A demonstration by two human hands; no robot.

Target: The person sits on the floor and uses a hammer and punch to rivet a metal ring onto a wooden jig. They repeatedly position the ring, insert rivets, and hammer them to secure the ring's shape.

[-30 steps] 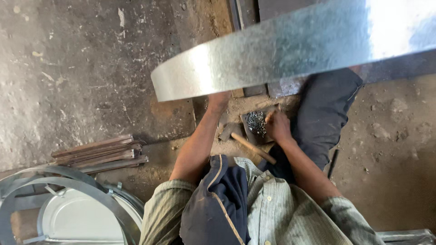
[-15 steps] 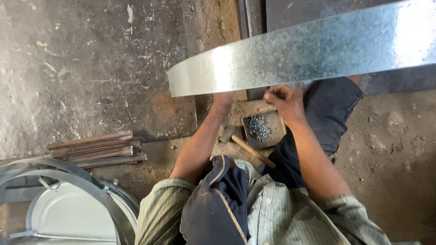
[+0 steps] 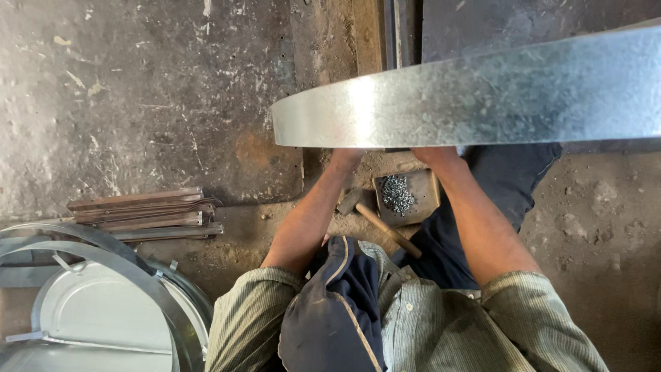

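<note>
Both hands reach under a curved galvanized metal strip on a workshop floor.

Near, at 6 o'clock, a hammer lies beside a tray of small rivets. Beyond, the left hand and right hand vanish behind the strip at 12 o'clock; their grip cannot be told. Flat rusty bars lie at 9 o'clock.

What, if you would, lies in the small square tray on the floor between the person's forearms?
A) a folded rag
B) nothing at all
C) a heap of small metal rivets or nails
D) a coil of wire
C: the square tray holds a heap of small grey metal fasteners, and a wooden-handled hammer lies on the floor just left of it.
</note>
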